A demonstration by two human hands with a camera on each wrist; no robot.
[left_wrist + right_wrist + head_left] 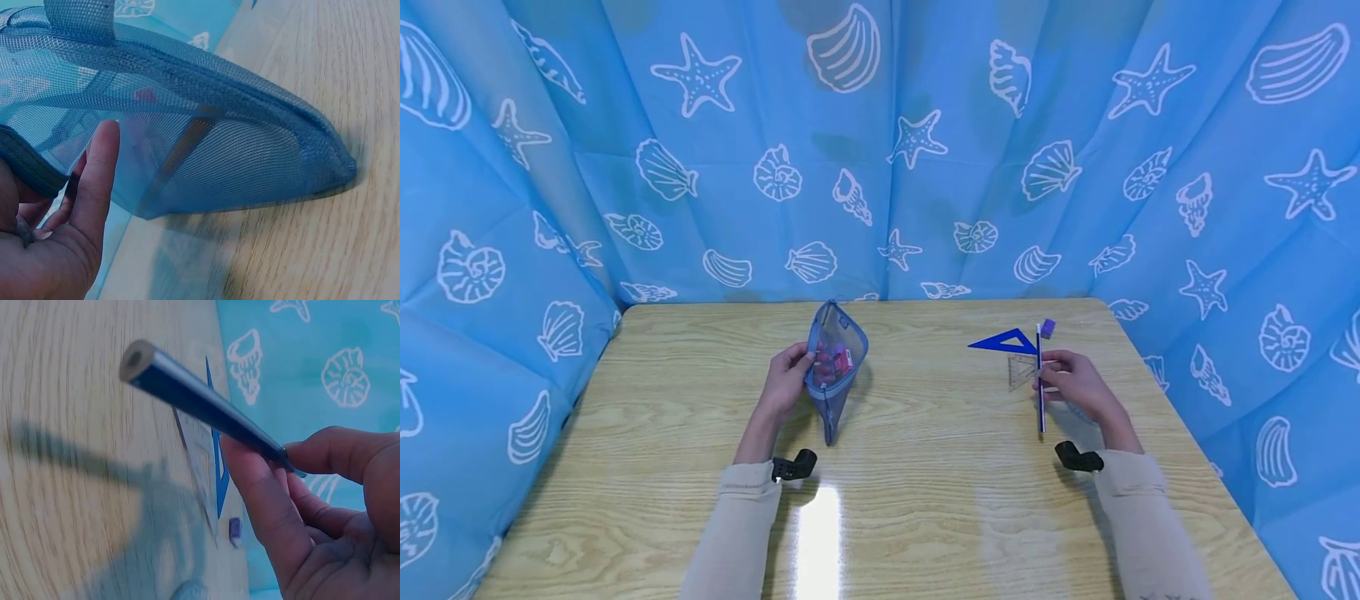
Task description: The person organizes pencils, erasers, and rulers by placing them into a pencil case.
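Note:
On the left, my left hand (784,382) grips the rim of a blue mesh zip pouch (833,408), with its mouth spread open. A small red-and-white item (844,362) shows inside. Through the mesh in the left wrist view, a brown strip (187,144) also appears. My right hand (1081,385) pinches a dark blue pencil (1041,408) between thumb and fingers, raised over the table. Its flat, unsharpened end faces the right wrist camera. Just left of that hand lie a blue set square (1000,342) and a clear set square (1019,383).
A purple eraser (1048,327) lies beyond the right hand, near the back of the wooden table (925,467). Partly under that hand is a pale rounded thing (189,591). Blue curtains (850,125) with seashell prints hang close behind the table and at both sides.

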